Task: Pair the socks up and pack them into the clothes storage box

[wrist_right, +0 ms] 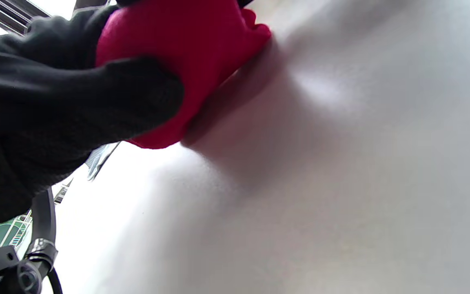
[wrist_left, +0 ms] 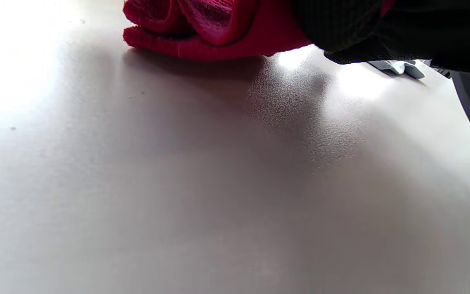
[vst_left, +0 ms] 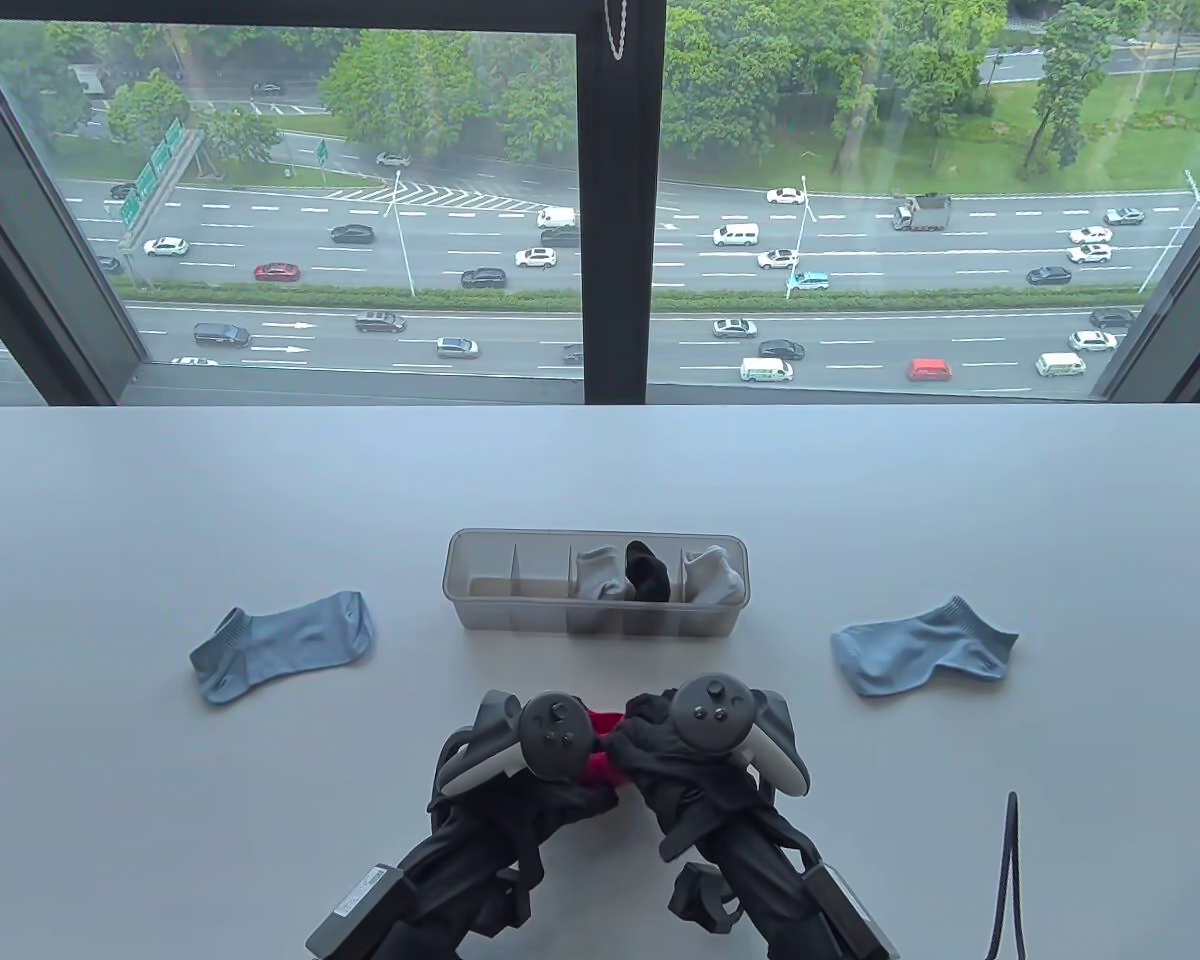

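A red sock bundle (vst_left: 600,757) lies on the white table near the front edge, between my two hands. My left hand (vst_left: 525,765) holds its left side and my right hand (vst_left: 675,765) grips its right side. The right wrist view shows black gloved fingers (wrist_right: 96,106) curled round the red bundle (wrist_right: 194,53). In the left wrist view the folded red socks (wrist_left: 210,32) rest on the table under a black glove (wrist_left: 382,28). The clear storage box (vst_left: 480,610) stands just beyond. Its right compartments hold grey-white socks (vst_left: 595,575), a black sock (vst_left: 647,572) and more grey-white socks (vst_left: 712,575).
One blue sock (vst_left: 285,645) lies flat to the left of the box, another blue sock (vst_left: 922,648) to its right. The box's two left compartments hold nothing. A black cable (vst_left: 1005,880) loops at the front right. A window runs behind the table's far edge (vst_left: 600,408).
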Available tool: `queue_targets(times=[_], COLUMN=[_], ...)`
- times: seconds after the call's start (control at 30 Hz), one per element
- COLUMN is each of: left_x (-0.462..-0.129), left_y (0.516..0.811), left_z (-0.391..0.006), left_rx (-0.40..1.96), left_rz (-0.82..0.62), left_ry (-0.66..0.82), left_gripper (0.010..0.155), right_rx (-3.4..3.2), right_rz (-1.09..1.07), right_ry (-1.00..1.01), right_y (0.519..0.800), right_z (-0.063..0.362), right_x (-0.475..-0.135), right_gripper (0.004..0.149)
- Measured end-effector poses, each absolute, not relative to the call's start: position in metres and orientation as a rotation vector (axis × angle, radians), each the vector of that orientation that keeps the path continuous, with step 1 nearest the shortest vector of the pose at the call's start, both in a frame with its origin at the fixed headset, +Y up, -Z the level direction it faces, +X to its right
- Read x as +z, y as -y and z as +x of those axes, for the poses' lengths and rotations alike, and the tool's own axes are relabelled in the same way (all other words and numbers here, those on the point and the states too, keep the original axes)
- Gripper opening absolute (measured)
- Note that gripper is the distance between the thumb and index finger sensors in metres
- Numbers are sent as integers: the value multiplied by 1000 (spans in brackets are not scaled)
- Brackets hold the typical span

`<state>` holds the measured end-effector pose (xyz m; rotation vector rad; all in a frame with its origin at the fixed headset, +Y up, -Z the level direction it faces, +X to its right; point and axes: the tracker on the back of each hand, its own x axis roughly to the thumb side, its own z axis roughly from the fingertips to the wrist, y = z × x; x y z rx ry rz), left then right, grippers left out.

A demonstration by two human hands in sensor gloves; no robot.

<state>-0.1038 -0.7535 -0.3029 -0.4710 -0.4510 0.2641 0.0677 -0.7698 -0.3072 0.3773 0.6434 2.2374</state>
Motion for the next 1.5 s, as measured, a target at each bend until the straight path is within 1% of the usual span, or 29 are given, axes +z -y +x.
queue_targets(times=[0.07, 0.13, 0.17, 0.23, 0.33, 0.4, 0.47, 0.53, 0.6, 0.63, 0.67, 0.73, 0.8, 0.83, 0.9, 0.93, 1.0, 1.03, 1.1, 1.13, 1.17, 1.2, 1.23, 1.3, 1.33, 1.37, 1.4, 1.43, 1.5], left_x=[-302, -300, -299, -300, -301, -304, -303, -303, -304, -305, -305, -306, -304, -303, -302, -301, -299, -299, -299, -299, -299, -299, -299, -300, -301, -301, -301, -301, -298], left_y=[752, 748, 745, 740, 740, 741, 744, 744, 742, 739, 736, 732, 728, 726, 724, 725, 730, 731, 731, 729, 728, 727, 727, 725, 724, 723, 723, 723, 722], left_z=[-103, -104, -105, -105, -109, -111, -111, -110, -111, -113, -115, -120, -125, -126, -120, -116, -108, -106, -106, -106, -107, -107, -108, -110, -111, -113, -114, -115, -115], left_rx=[273, 278, 313, 352, 357, 364, 362, 362, 370, 384, 396, 440, 507, 528, 540, 511, 413, 351, 321, 318, 311, 287, 266, 247, 269, 291, 299, 306, 306], left_rz=[-445, -377, -303, -271, -314, -355, -437, -405, -393, -369, -349, -312, -203, -175, -196, -223, -251, -244, -206, -171, -143, -127, -133, -160, -172, -172, -169, -166, -141], left_ry=[454, 449, 462, 470, 471, 465, 480, 485, 466, 446, 435, 417, 412, 432, 501, 520, 515, 477, 446, 427, 416, 421, 432, 425, 429, 426, 424, 432, 445], left_gripper=[53, 65, 60, 50, 47, 47, 48, 51, 59, 63, 64, 57, 56, 56, 61, 69, 77, 77, 72, 66, 56, 50, 47, 45, 45, 47, 51, 63, 74], right_rx=[2263, 2297, 2309, 2274, 2225, 2225, 2263, 2305, 2357, 2365, 2348, 2301, 2318, 2332, 2331, 2305, 2229, 2186, 2161, 2150, 2143, 2154, 2162, 2167, 2179, 2207, 2220, 2226, 2234], right_rz=[381, 359, 350, 331, 465, 508, 490, 497, 494, 468, 437, 358, 316, 322, 347, 350, 364, 378, 381, 388, 394, 390, 398, 497, 506, 508, 491, 468, 461], right_ry=[-641, -611, -585, -548, -593, -632, -574, -564, -537, -510, -485, -442, -368, -354, -346, -346, -365, -391, -419, -430, -441, -423, -397, -428, -427, -388, -361, -332, -304], right_y=[769, 767, 767, 764, 758, 756, 753, 750, 750, 752, 752, 752, 749, 747, 744, 743, 741, 741, 744, 746, 746, 744, 742, 737, 737, 736, 735, 733, 734], right_z=[68, 70, 72, 73, 74, 72, 71, 69, 70, 71, 73, 79, 84, 85, 84, 82, 78, 76, 76, 76, 75, 74, 74, 72, 72, 72, 72, 72, 73], right_x=[-308, -309, -309, -308, -308, -308, -309, -309, -308, -307, -307, -309, -310, -310, -309, -309, -307, -306, -305, -306, -306, -304, -304, -304, -303, -302, -303, -304, -304], right_gripper=[42, 42, 42, 45, 57, 58, 51, 49, 49, 48, 48, 47, 46, 46, 46, 46, 46, 47, 46, 46, 46, 49, 56, 58, 59, 59, 57, 53, 49])
